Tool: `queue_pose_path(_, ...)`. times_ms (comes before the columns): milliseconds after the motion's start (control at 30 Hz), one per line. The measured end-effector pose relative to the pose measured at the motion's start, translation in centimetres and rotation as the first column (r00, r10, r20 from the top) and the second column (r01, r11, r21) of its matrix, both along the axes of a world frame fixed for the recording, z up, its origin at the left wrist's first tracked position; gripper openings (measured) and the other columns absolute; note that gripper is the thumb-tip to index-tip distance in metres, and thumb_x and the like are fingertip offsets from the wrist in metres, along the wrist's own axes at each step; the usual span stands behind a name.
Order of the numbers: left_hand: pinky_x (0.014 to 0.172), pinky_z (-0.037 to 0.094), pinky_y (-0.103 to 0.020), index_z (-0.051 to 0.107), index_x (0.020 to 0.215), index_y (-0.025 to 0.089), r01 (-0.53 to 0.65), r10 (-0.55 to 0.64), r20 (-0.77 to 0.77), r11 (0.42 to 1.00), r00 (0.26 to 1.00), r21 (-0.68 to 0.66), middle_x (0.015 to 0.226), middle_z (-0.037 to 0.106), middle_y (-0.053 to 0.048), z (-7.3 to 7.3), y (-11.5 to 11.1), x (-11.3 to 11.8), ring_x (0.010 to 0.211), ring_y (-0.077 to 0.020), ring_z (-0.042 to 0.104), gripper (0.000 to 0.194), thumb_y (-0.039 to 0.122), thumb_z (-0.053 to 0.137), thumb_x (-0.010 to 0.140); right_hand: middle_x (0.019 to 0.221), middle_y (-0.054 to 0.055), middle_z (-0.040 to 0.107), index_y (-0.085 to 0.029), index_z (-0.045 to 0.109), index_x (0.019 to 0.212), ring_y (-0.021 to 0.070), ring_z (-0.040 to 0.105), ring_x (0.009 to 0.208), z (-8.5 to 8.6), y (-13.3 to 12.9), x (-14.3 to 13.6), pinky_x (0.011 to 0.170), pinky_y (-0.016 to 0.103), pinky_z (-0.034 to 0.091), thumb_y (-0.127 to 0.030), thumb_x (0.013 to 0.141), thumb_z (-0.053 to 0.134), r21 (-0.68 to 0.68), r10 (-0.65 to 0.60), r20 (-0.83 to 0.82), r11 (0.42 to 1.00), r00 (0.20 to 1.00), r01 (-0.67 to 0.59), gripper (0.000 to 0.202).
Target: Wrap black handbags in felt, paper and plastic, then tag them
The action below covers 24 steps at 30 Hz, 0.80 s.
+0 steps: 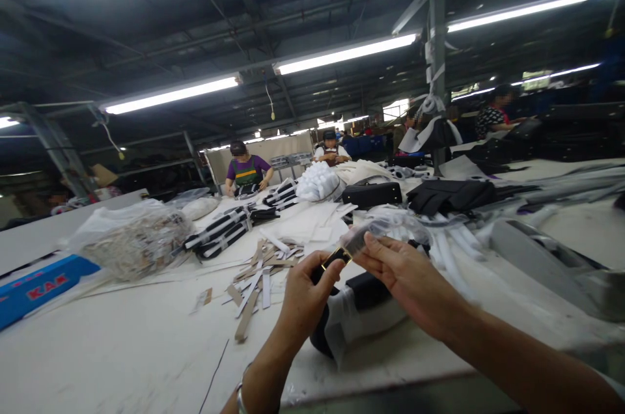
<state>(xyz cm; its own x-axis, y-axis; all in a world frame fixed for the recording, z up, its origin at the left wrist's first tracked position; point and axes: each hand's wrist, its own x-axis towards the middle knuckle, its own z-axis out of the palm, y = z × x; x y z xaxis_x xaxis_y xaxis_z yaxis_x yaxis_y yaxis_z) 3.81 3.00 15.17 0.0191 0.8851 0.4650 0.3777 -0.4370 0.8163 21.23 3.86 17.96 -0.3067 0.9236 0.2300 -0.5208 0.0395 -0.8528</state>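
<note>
R forearm [508,349] closest — gold-edged pc [338,258] btwn L fingers [328,279].

So the big white table [146,349] is pretty loaded: a blue box [53,287] sits on the left, next to a stuffed clear plastic bag [139,238]. There's a messy scatter of cardboard strips [250,313] mid-table, with black-and-white bundles [222,232], a heap of white rolls [317,183] and a black case [372,195] behind. Up near the front edge lies a black item [368,290] partly wrapped in white.
</note>
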Motion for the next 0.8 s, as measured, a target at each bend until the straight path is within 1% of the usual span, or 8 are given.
queue_pose_path(133, 0.057, 0.048, -0.023, 0.062, 0.074, 0.018, 0.008, -0.008, 0.001, 1.0, 1.0, 0.0, 0.063, 0.056, 0.002, 0.2, -0.1, 0.2, 0.059, -0.0118, 0.051, 0.036, 0.052, 0.062, 0.088, 0.097, 0.006, 0.074, -0.02, 0.074, 0.091, 0.0246, 0.066, 0.108, -1.0, -0.1, -0.1, 0.111, 0.044, 0.041, -0.046, 0.087, 0.07, -0.006, 0.037, 0.07, 0.999, 0.997, -0.037, 0.027)
queue_pose_path(267, 0.057, 0.048, -0.022, 0.063, 0.077, 0.019, -0.045, 0.045, 0.043, 0.999, 0.998, 0.013, 0.064, 0.054, 0.003, -0.4, 0.3, 0.3, 0.06, -0.012, 0.052, 0.033, 0.051, 0.065, 0.086, 0.106, 0.004, 0.072, -0.022, 0.073, 0.104, 0.0254, 0.06, 0.115, -1.3, -0.7, -0.5, 0.112, 0.045, 0.036, -0.053, 0.088, 0.067, 0.101, 0.005, 0.182, 0.995, 0.983, -0.024, 0.035)
queue_pose_path(333, 0.058, 0.049, -0.022, 0.062, 0.091, 0.02, -0.053, 0.05, 0.133, 0.998, 0.99, 0.019, 0.07, 0.056, 0.003, -0.8, 0.4, 0.4, 0.061, -0.0119, 0.054, 0.032, 0.05, 0.07, 0.082, 0.118, 0.003, 0.069, -0.024, 0.071, 0.111, 0.0251, 0.056, 0.121, -1.5, -1.0, -0.8, 0.116, 0.044, 0.03, -0.054, 0.088, 0.065, 0.15, -0.024, 0.204, 0.989, 0.979, -0.007, 0.038)
queue_pose_path(400, 0.059, 0.05, -0.024, 0.057, 0.112, 0.022, -0.029, 0.021, 0.239, 0.999, 0.971, 0.03, 0.08, 0.06, 0.002, -0.8, 0.4, 0.5, 0.063, -0.0121, 0.057, 0.044, 0.053, 0.068, 0.083, 0.126, 0.003, 0.065, -0.025, 0.069, 0.115, 0.025, 0.051, 0.127, -1.8, -1.1, -1.2, 0.118, 0.043, 0.026, -0.054, 0.089, 0.064, 0.176, -0.044, 0.206, 0.984, 0.978, 0.008, 0.039)
queue_pose_path(500, 0.06, 0.048, -0.025, 0.053, 0.131, 0.022, 0.013, -0.015, 0.28, 1.0, 0.96, 0.008, 0.079, 0.061, 0.0, 0.2, -0.1, 0.8, 0.066, -0.0141, 0.057, 0.058, 0.064, 0.044, 0.093, 0.124, 0.004, 0.065, -0.026, 0.066, 0.117, 0.0254, 0.049, 0.129, -2.5, -1.0, -1.5, 0.116, 0.043, 0.029, -0.05, 0.087, 0.068, 0.164, -0.069, 0.184, 0.986, 0.981, 0.038, 0.038)
queue_pose_path(567, 0.061, 0.046, -0.025, 0.065, 0.117, 0.018, 0.01, -0.005, 0.234, 1.0, 0.972, -0.021, 0.071, 0.06, -0.002, 1.1, -0.3, 0.9, 0.067, -0.0153, 0.055, 0.059, 0.065, 0.039, 0.094, 0.115, 0.003, 0.067, -0.026, 0.067, 0.11, 0.0246, 0.053, 0.123, -2.7, -0.6, -1.6, 0.112, 0.042, 0.035, -0.046, 0.088, 0.068, 0.168, -0.074, 0.12, 0.984, 0.99, 0.054, 0.03)
queue_pose_path(667, 0.064, 0.046, -0.026, 0.073, 0.082, 0.017, 0.005, 0.004, 0.215, 0.999, 0.977, -0.042, 0.071, 0.062, -0.003, 1.9, -0.3, 0.8, 0.069, -0.0158, 0.055, 0.05, 0.061, 0.051, 0.091, 0.104, 0.001, 0.069, -0.024, 0.066, 0.097, 0.022, 0.058, 0.114, -2.4, -0.1, -1.6, 0.11, 0.041, 0.038, -0.044, 0.093, 0.063, 0.2, -0.038, -0.035, 0.979, 0.999, 0.044, 0.021)
queue_pose_path(800, 0.072, 0.048, -0.026, 0.072, 0.084, 0.018, 0.024, 0.007, 0.346, 0.996, 0.938, -0.086, 0.083, 0.07, -0.005, 0.1, 0.1, 0.2, 0.078, -0.0168, 0.059, 0.044, 0.056, 0.052, 0.093, 0.117, 0.002, 0.068, -0.025, 0.068, 0.1, 0.0218, 0.055, 0.122, -2.2, 0.6, -1.5, 0.114, 0.042, 0.035, -0.043, 0.09, 0.067, 0.139, 0.0, -0.141, 0.99, 0.99, 0.02, 0.02)
